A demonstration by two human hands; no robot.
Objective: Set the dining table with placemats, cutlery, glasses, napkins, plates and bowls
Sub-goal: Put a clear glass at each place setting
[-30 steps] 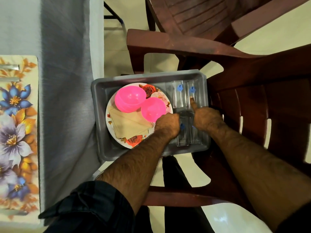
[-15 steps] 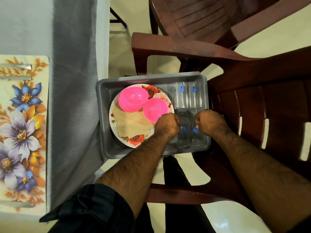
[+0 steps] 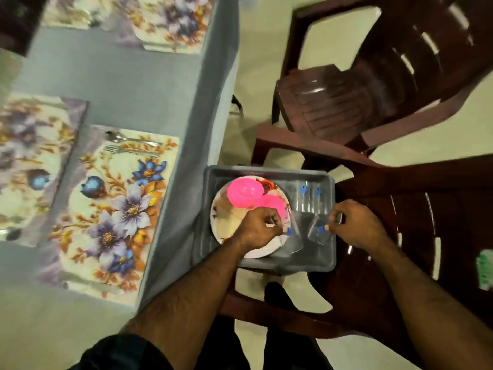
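Grey plastic tray [image 3: 266, 172], rectangular with rounded corners, sits on the seat of a dark red-brown glossy plastic chair [image 3: 416, 209], right against the hanging edge of the bench cloth.

In the tray: round white plate [image 3: 221, 222] with red floral print on the side nearest the bench, two bright pink plastic bowls [image 3: 244, 192] on it, side by side and touching. Pale folded napkins [image 3: 232, 220] on the plate under the bowls, blurred.

Far side of the tray from the bench: clear glasses with small blue marks. Two lie flat at the tray's far end [image 3: 306, 196].

Left hand [image 3: 260, 227] curled round one clear glass [image 3: 292, 236], raised and tilted over the plate's edge. Right hand [image 3: 354, 222] curled round a second glass [image 3: 318, 233], tilted, over the tray's near end. The two held glasses are close together, apart; both hands inside the tray outline.

Bench [image 3: 128, 84]: grey-blue woven cloth, draped over the edge beside the tray. Nearest floral placemat [image 3: 120, 209], rectangular and glossy, lies left of the tray with a metal spoon [image 3: 125, 138] and fork [image 3: 128, 150] across its far end. More placemats beyond it, blurred.

Room: bare cloth strip between placemat and bench edge. Second chair [image 3: 360, 89] of the same kind stands beyond the tray, pale floor between.
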